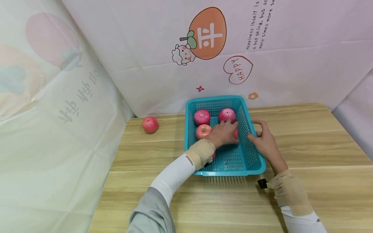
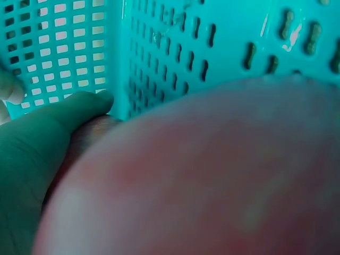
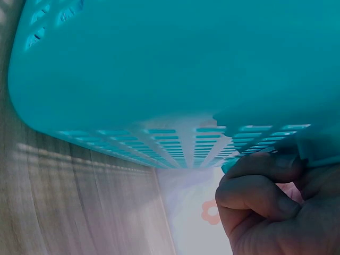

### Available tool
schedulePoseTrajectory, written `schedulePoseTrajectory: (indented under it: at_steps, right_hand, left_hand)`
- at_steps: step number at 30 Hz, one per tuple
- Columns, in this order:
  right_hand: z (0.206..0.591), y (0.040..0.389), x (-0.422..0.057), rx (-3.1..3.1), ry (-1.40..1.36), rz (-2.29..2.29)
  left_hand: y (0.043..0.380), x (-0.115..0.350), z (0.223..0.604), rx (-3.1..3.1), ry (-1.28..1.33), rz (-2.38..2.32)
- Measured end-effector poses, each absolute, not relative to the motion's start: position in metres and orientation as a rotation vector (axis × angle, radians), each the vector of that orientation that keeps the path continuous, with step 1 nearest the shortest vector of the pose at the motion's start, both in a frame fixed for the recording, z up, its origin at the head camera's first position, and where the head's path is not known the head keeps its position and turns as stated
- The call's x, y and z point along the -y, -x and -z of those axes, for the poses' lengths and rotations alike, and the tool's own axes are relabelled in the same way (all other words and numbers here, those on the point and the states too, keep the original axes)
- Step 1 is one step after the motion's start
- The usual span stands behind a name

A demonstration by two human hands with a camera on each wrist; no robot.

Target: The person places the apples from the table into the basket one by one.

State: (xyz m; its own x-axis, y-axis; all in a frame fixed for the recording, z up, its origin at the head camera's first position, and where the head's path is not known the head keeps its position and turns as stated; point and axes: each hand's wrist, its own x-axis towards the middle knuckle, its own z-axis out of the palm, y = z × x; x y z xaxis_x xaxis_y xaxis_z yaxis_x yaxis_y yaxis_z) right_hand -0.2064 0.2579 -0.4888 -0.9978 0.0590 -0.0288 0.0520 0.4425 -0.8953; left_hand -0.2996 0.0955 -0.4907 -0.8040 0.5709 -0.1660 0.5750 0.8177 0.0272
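A blue-green plastic basket (image 1: 228, 174) with perforated walls stands on the table. Inside it my left hand (image 1: 222, 133) reaches down over a red apple (image 1: 235, 133), fingers curled round its top, much of the fruit hidden. In the left wrist view that apple (image 2: 98, 130) lies against the thumb side, behind a large blurred pink-red fruit (image 2: 202, 180). My right hand (image 1: 265, 140) grips the basket's right rim, its fingers (image 3: 255, 196) bent in the right wrist view. Next to the left hand sit a paler apple (image 1: 203, 131) with a stem and a striped pink-purple round fruit (image 1: 227, 115).
Another striped pink-purple fruit (image 1: 201, 117) sits in the basket's back left. A red apple (image 1: 150, 124) lies on the wooden table (image 1: 140, 168), left of the basket. A printed white cloth (image 1: 151, 81) hangs behind the table's back edge. Under my left wrist a red fruit partly shows.
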Motion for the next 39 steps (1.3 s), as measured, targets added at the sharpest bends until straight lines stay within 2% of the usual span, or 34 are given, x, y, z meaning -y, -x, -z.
schedulePoseTrajectory:
  at_steps: [22,39]
  right_hand:
    - [0.492,0.208,-0.258,2.664,0.112,-1.673]
    - [0.487,0.208,-0.257,2.670,0.112,-1.659]
  left_hand:
    - [0.299,-0.098,0.498,-2.841,-0.904,0.136]
    - [0.303,-0.095,0.476,-2.851,-0.919,0.105]
